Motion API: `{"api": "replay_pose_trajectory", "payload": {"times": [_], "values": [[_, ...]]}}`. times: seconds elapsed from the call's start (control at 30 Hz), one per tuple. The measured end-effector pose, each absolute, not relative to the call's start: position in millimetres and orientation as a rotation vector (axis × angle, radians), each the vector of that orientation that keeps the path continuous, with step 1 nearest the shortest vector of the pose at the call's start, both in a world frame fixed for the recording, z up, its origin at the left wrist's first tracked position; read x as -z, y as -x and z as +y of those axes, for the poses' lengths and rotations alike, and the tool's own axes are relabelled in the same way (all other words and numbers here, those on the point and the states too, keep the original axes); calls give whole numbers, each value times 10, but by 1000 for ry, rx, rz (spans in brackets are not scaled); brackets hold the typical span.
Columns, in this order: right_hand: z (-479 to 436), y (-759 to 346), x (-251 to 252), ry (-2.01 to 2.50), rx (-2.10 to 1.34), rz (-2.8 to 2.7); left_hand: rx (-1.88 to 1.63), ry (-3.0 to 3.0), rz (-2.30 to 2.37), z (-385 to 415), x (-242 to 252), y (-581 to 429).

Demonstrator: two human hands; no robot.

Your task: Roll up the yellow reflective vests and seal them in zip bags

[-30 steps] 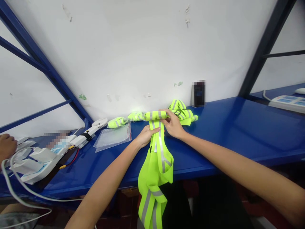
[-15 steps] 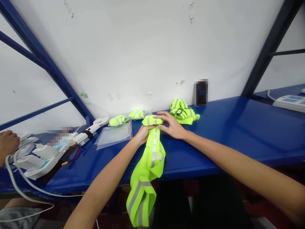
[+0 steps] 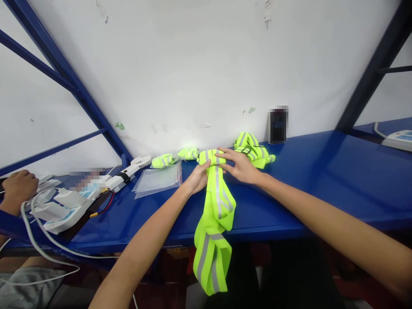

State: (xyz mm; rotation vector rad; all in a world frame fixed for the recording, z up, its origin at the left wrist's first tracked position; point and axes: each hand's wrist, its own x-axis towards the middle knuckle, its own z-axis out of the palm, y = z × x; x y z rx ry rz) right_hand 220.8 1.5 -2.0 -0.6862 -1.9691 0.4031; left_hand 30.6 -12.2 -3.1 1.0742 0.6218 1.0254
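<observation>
A neon yellow-green reflective strap (image 3: 218,193) with silver stripes is partly rolled up, and its loose length hangs over the front edge of the table. My left hand (image 3: 198,177) grips the roll from the left, thumb on its near side, the other fingers mostly hidden. From the right, my right hand (image 3: 240,166) holds the same roll, its fingers laid over the top and its thumb below. Behind that hand lies a heap of similar reflective straps (image 3: 254,152) with a dark buckle. Two bundled green pieces (image 3: 163,161) lie to the left, seemingly in clear wrapping.
Clear plastic bags (image 3: 159,179) lie on the blue table (image 3: 309,184), beside a white handheld fan (image 3: 140,161). White power strips (image 3: 64,218) and cables crowd the left end, near another person's hand (image 3: 21,185). A dark blurred object (image 3: 278,125) leans against the wall.
My left thumb has come up onto the near side of the roll. The hanging strap has swung slightly right and up. The whole view has shifted a little.
</observation>
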Motion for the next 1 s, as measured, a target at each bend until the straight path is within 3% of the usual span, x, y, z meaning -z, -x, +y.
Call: {"api": "replay_pose_trajectory", "payload": {"times": [0.1, 0.43, 1.0], "values": [[-29, -2216, -4, 689, -439, -2020, -1096, -1054, 694, -97, 62, -310], [33, -2101, 14, 687, -1120, -1681, -965, -1199, 674, -51, 78, -197], [-90, -2033, 40, 723, -463, -1744, -906, -1225, 788, -52, 119, -277]]}}
